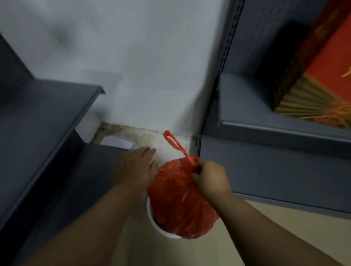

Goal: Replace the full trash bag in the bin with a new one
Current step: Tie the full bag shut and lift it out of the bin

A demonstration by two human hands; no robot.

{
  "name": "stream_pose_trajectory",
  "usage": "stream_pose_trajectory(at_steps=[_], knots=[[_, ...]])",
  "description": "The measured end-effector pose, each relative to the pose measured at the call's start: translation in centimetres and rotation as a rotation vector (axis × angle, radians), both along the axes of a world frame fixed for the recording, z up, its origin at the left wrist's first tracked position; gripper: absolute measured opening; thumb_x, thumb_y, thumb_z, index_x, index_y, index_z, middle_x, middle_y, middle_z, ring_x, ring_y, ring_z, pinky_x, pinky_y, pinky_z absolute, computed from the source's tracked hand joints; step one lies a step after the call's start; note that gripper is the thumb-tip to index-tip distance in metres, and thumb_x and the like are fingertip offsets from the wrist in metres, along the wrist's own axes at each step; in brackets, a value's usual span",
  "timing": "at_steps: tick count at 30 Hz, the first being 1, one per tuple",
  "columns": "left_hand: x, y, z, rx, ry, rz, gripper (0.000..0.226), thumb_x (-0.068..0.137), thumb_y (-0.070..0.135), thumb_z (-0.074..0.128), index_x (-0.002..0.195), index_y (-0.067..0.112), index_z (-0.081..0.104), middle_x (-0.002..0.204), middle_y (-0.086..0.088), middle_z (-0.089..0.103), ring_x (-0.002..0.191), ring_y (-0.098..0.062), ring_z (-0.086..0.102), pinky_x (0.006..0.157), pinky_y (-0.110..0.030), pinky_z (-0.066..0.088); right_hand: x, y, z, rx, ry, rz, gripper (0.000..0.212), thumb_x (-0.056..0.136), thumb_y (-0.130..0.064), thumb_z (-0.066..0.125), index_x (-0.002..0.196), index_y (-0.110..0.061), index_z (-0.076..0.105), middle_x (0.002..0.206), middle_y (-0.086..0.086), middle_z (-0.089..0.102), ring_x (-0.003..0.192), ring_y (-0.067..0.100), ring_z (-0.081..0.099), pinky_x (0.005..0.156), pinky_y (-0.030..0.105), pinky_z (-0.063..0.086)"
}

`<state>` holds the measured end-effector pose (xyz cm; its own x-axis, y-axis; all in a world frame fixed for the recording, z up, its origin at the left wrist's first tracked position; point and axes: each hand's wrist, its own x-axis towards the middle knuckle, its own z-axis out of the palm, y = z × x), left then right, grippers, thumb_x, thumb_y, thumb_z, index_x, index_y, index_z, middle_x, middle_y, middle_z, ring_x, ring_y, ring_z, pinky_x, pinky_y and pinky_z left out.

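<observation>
Nearest the camera, two bare forearms reach down and forward. Between them stands the white bin [150, 215] on the beige floor [318, 227], with only its near-left rim showing. The red trash bag [177, 200], full and bulging, sits in the bin's mouth and rises well above the rim. The right hand [210, 180] has its grip clenched around the bag's gathered neck at the top, fingers curled into the plastic. The left hand [137, 167] is just left of the bag, its grip spread, with the fingers straight and pointing away. Its thumb lies close to the bag's side, but whether it touches cannot be told. From the neck a red handle loop [172, 142] sticks up and away. Beyond it, a stained floor corner meets the white wall [133, 59]. A grey metal shelf [38, 125] stands on the left. Another grey shelf [273, 117] on the right carries a red box with a gold pattern [326, 69].
</observation>
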<state>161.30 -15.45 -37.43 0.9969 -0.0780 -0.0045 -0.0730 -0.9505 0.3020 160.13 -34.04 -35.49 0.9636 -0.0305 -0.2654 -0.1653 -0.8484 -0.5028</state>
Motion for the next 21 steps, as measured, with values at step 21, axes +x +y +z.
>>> stream_pose_trajectory(at_steps=[21], knots=[[-17.2,-20.1,28.8,-0.057,-0.385,-0.931,0.038,0.095,0.037,0.039,0.123,0.019,0.057,0.122,-0.001,0.062,0.113,-0.024,0.055,0.087,-0.036,0.043,-31.1,-13.5,26.1,-0.149,-0.199,-0.98,0.021,0.084,-0.008,0.051,0.096,-0.005,0.069,0.105,0.018,0.069,0.103,0.035,0.063,0.079,0.034,0.05]])
